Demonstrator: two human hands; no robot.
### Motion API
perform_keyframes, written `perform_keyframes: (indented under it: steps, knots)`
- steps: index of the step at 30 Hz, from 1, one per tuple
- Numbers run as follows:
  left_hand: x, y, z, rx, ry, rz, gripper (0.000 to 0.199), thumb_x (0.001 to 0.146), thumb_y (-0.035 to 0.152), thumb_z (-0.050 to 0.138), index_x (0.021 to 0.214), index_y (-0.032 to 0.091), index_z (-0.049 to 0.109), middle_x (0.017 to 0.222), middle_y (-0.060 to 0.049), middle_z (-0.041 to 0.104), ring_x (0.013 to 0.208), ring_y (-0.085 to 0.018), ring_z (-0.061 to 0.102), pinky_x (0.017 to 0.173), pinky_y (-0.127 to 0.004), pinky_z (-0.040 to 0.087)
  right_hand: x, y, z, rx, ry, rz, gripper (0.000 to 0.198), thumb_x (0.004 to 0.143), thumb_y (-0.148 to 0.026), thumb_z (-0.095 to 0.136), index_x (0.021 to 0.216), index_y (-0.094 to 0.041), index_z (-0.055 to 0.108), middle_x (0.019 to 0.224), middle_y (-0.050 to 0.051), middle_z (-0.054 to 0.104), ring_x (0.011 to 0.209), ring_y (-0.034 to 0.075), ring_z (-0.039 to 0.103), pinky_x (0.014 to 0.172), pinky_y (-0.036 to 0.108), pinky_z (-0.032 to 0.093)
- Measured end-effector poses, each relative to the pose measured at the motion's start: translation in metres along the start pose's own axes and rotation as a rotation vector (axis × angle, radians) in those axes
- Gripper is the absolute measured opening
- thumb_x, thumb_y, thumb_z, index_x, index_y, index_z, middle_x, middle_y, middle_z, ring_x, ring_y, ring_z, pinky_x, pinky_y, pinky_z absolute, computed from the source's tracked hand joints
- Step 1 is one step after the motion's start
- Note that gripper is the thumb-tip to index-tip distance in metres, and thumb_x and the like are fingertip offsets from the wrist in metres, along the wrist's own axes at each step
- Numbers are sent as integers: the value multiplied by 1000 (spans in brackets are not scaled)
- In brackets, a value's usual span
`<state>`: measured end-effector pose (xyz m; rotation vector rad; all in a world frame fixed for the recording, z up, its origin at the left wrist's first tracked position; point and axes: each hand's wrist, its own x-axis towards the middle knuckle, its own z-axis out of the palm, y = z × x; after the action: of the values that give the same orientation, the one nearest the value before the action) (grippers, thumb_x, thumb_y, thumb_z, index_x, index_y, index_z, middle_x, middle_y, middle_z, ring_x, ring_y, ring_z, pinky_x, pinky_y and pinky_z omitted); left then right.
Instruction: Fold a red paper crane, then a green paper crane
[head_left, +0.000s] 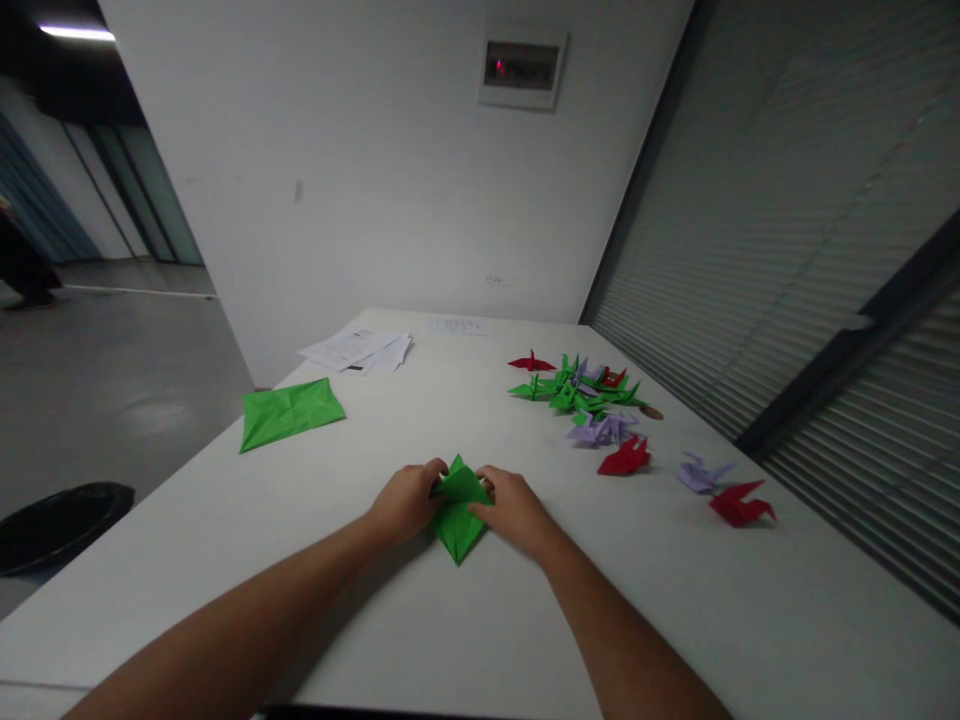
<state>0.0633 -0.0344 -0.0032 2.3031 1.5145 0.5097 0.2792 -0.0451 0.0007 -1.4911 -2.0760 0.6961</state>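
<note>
A green sheet of origami paper [459,515], folded into a diamond shape, is between my two hands above the white table [420,640]. My left hand [409,500] grips its left side, thumb and fingers closed at the edge. On the opposite side, my right hand [514,508] pinches the right edge, with the thumb lying on the paper's face. One corner of the paper points away from me and another points toward me. Some fingertips are hidden behind the folded paper.
Another creased green sheet [291,412] lies at the table's left edge, near printed papers [360,350]. Folded paper cranes in green, purple and red [592,390] are heaped at the right. A red crane [741,505] sits closer. A black-lined bin [64,525] stands on the floor at left.
</note>
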Motion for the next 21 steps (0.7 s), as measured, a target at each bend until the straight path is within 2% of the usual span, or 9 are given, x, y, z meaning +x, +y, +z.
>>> perform_keyframes:
  steps: [2,4,7,10,14,21]
  knots:
    - [0,0,0,0,3,1,27,86,19,63,113,23,65,89,-4,78,81,-22,72,66,-27,43,-1,8,-9,159,-76,11,28,78,-17,72,106,-18,70,89,4,76,78,19,69,68,26,50]
    - [1,-1,0,-24,5,6,27,85,18,63,112,23,65,90,-4,78,80,-22,72,66,-27,43,-1,18,-18,328,-185,1,32,76,-12,67,108,-16,70,96,6,76,84,19,70,72,26,52]
    - [2,-4,-1,-90,-10,10,29,83,18,64,112,22,66,89,-3,78,77,-20,71,64,-26,43,-1,28,-26,510,-313,16,44,70,-5,60,111,-15,68,99,6,76,85,18,70,73,26,52]
    - [3,-10,-1,-141,-31,23,31,81,16,64,112,21,67,85,-2,76,74,-18,69,62,-24,42,-2,29,-28,499,-323,-39,39,68,-5,60,105,-15,70,93,5,74,83,18,69,75,26,52]
    - [4,-15,-2,-185,-44,40,32,79,15,64,111,20,69,83,0,75,74,-18,67,64,-24,42,-5,20,-28,461,-338,-108,35,73,-9,64,106,-16,73,96,5,76,84,18,68,74,26,51]
    - [3,-12,-5,-190,-62,53,26,79,15,65,104,18,71,85,-1,73,79,-19,65,67,-25,43,-6,15,-29,429,-310,-136,26,75,-16,72,101,-15,77,92,5,77,81,19,68,71,26,49]
